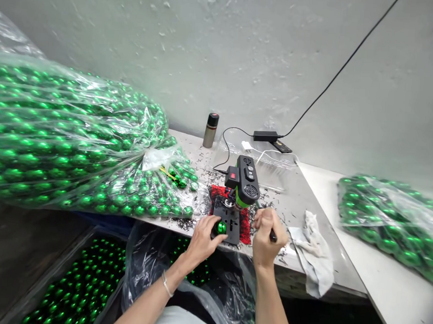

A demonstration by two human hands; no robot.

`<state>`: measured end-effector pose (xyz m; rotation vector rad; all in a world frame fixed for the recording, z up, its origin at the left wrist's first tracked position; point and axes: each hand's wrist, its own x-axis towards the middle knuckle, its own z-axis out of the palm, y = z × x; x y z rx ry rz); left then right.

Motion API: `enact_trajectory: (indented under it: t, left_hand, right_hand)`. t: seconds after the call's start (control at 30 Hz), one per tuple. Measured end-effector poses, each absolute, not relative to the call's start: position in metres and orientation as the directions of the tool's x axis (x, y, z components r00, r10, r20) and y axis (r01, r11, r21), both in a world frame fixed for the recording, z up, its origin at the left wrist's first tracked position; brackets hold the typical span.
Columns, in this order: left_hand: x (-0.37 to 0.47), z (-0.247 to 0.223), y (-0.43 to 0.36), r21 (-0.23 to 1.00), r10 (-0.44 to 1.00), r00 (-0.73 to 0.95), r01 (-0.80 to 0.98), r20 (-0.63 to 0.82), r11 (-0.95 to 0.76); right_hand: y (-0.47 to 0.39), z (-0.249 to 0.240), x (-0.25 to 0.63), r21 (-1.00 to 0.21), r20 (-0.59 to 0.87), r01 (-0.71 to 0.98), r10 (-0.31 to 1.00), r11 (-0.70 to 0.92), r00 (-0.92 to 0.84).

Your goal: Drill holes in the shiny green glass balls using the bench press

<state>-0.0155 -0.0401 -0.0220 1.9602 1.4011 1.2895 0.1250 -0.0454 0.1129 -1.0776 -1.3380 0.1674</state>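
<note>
A shiny green ball (221,227) rests at the front of the machine's black base plate (233,235). My left hand (204,238) closes round it, thumb on the near side and fingers on the far side. Above the plate stands a small black and green electric machine (248,180) with a red switch. My right hand (270,235) is wrapped round a black handle (273,236) at the machine's right side; only the handle's end shows. Beneath the base lies a red mat (246,226).
A large clear bag of green balls (75,145) covers the table's left. A white cloth (311,254) hangs over the front edge. Behind are a spray can (211,131) and a power adapter (265,136). Another ball bag (391,219) lies right. Black scraps litter the tabletop.
</note>
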Motion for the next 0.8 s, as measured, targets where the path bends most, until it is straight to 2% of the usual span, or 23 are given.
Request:
enact_trajectory:
  t: [0.1,0.17,0.23,0.4,0.67,0.73,0.8]
  left_hand:
    - [-0.043,-0.011,-0.032,0.673,0.877,0.022,0.632,0.481,-0.385]
    - [-0.063,0.0,-0.009,0.631,0.876,-0.058,0.716,0.479,-0.298]
    - [-0.081,0.01,0.022,0.607,0.89,-0.118,0.77,0.44,-0.198]
    - [-0.093,0.018,0.079,0.595,0.934,-0.147,0.8,0.326,-0.082]
    - [-0.074,0.029,0.091,0.515,0.973,-0.203,0.849,0.109,0.119]
    - [-0.072,0.034,0.094,0.546,0.971,-0.227,0.824,0.074,0.151]
    - [-0.074,0.037,0.095,0.639,0.962,-0.269,0.749,0.056,0.172]
  right_hand:
    - [-0.045,0.103,0.121,-0.688,0.719,0.456,0.614,0.564,0.325]
    - [-0.045,0.095,0.119,-0.687,0.723,0.443,0.601,0.576,0.34]
    - [-0.046,0.091,0.118,-0.685,0.726,0.439,0.598,0.581,0.341]
    - [-0.047,0.09,0.118,-0.676,0.733,0.459,0.587,0.576,0.343]
    - [-0.044,0.078,0.117,-0.65,0.759,0.467,0.541,0.599,0.362]
    - [-0.043,0.076,0.117,-0.64,0.767,0.475,0.535,0.604,0.353]
    - [-0.044,0.077,0.119,-0.622,0.781,0.489,0.534,0.612,0.325]
